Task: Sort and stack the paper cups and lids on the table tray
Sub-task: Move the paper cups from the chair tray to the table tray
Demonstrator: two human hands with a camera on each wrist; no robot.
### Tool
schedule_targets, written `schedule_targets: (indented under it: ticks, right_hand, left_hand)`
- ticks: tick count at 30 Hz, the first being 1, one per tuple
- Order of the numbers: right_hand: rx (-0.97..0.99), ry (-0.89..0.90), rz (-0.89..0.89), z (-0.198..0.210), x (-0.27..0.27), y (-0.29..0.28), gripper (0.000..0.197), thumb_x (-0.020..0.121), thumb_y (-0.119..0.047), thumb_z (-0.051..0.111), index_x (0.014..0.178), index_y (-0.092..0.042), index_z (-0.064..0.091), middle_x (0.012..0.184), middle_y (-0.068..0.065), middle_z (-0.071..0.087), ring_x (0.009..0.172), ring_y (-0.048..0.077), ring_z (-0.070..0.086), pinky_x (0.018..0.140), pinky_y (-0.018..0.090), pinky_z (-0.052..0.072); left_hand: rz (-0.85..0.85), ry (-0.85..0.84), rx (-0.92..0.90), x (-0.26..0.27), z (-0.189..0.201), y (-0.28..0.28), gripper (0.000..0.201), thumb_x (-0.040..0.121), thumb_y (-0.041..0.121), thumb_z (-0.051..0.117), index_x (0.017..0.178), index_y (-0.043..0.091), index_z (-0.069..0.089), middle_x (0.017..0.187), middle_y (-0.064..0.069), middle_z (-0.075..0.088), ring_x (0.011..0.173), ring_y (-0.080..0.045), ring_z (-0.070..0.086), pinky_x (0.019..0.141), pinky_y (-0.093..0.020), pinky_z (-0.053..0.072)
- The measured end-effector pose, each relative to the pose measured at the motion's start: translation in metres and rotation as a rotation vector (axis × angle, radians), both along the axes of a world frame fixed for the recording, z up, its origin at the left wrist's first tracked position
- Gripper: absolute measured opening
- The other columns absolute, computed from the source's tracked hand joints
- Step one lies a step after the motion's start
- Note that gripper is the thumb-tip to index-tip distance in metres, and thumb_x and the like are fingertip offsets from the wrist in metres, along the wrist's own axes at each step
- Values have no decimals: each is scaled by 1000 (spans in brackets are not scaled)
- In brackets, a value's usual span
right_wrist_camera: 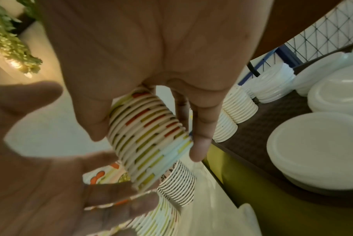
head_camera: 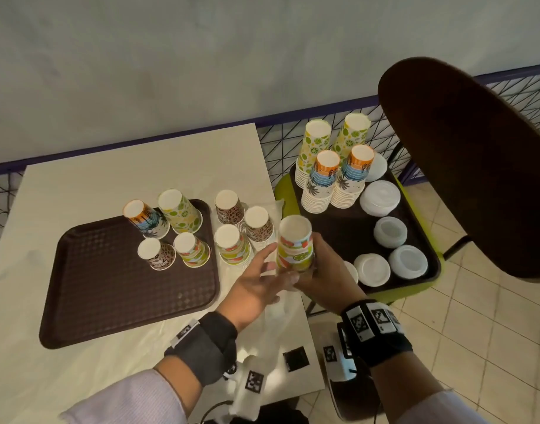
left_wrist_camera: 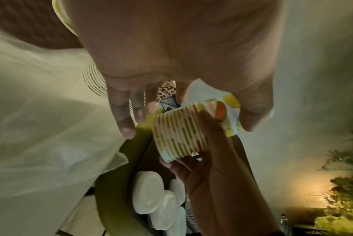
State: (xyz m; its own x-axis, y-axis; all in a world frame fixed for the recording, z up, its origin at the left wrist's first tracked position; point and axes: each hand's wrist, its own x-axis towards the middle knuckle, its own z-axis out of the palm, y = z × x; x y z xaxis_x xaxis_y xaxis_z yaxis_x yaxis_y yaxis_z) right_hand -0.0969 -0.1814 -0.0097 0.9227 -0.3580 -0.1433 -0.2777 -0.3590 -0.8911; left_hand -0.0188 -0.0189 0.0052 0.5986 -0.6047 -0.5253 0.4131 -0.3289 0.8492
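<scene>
My right hand [head_camera: 316, 261] grips a nested stack of fruit-print paper cups [head_camera: 294, 243], held mouth down above the table's right edge. In the right wrist view its thumb and fingers [right_wrist_camera: 197, 143] wrap the stack's ribbed rims [right_wrist_camera: 143, 127]. My left hand [head_camera: 275, 266] is open beside and under the stack, with straight fingers touching its lower rims [left_wrist_camera: 179, 132]. The brown table tray [head_camera: 109, 301] carries upturned cups at its far right corner: a palm-print one [head_camera: 146, 220], a lime-print one [head_camera: 180, 211], a leopard-print one [head_camera: 157, 254] and a fruit-print one [head_camera: 192, 249].
Two leopard-print stacks [head_camera: 258, 224] and a fruit-print stack [head_camera: 233, 247] stand on the table right of the tray. A second tray [head_camera: 354, 234] on a green chair holds tall cup stacks [head_camera: 322, 179] and white lids [head_camera: 408, 261]. A dark chair back [head_camera: 476, 166] looms at right.
</scene>
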Motion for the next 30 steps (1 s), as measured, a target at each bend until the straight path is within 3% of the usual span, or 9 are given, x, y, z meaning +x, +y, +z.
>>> schedule_targets:
  ticks: [5, 7, 9, 11, 15, 19, 24, 28, 30]
  right_hand:
    - [-177, 71, 120, 9, -4, 21, 88, 65, -46, 85, 141, -38, 41, 126, -7, 54, 111, 6, 54, 98, 32, 52]
    - [-182, 81, 183, 13, -3, 25, 87, 68, -42, 85, 142, -39, 39, 130, -8, 54, 117, 7, 53, 101, 30, 49]
    - [-186, 110, 230, 19, -3, 19, 84, 74, -35, 83, 145, -35, 38, 135, -8, 54, 124, 9, 53, 102, 31, 49]
    - [-169, 149, 174, 27, -3, 2, 80, 79, -27, 78, 148, -33, 37, 136, -8, 53, 122, 10, 55, 101, 33, 51]
    - [-284, 136, -98, 35, 10, -54, 65, 88, -19, 70, 146, -25, 41, 132, -1, 48, 110, 17, 56, 91, 33, 53]
    - [-463, -28, -223, 39, 47, -101, 62, 82, -10, 72, 140, -13, 49, 140, 14, 42, 124, 33, 49, 105, 42, 46]
    - [-771, -43, -252, 45, 97, -129, 64, 78, -22, 73, 138, -13, 51, 136, 18, 47, 121, 39, 46, 102, 49, 42]
    - [-920, 53, -224, 41, 121, -134, 73, 79, -34, 70, 145, -19, 44, 146, 17, 44, 126, 41, 44, 102, 51, 44]
    - [-914, 97, -185, 38, 129, -135, 72, 83, -35, 67, 148, -21, 40, 150, 15, 40, 134, 43, 39, 107, 55, 39]
  left_hand:
    - [75, 20, -18, -5, -3, -1, 74, 61, 38, 97, 125, 28, 62, 121, -1, 72, 115, -25, 67, 95, -46, 59]
    - [142, 40, -59, -6, -6, 2, 54, 75, 15, 90, 122, 17, 64, 115, -5, 75, 110, -26, 70, 85, -38, 62]
    - [169, -11, -36, -5, -11, 5, 44, 83, 10, 83, 123, 12, 65, 109, -6, 76, 95, -17, 71, 71, -28, 58]
    - [220, -60, -12, -4, -21, 8, 48, 83, 15, 86, 126, 11, 65, 110, -6, 76, 85, -9, 70, 67, -24, 56]
    - [297, -189, 148, -4, -38, 6, 66, 70, 45, 92, 127, 26, 66, 118, 5, 76, 106, -14, 71, 94, -37, 57]
    - [300, -276, 339, -10, -50, -5, 80, 61, 73, 75, 131, 37, 60, 124, 12, 71, 115, -17, 66, 102, -38, 51]
    - [397, -327, 366, -21, -63, -18, 83, 57, 70, 75, 132, 38, 57, 127, 12, 67, 116, -16, 63, 101, -35, 49]
    - [429, -330, 413, -23, -69, -26, 68, 72, 52, 87, 128, 40, 50, 124, 13, 64, 116, -16, 61, 102, -34, 47]
    - [461, -354, 445, -23, -72, -29, 79, 65, 67, 80, 131, 35, 51, 120, 12, 64, 117, -20, 63, 100, -34, 49]
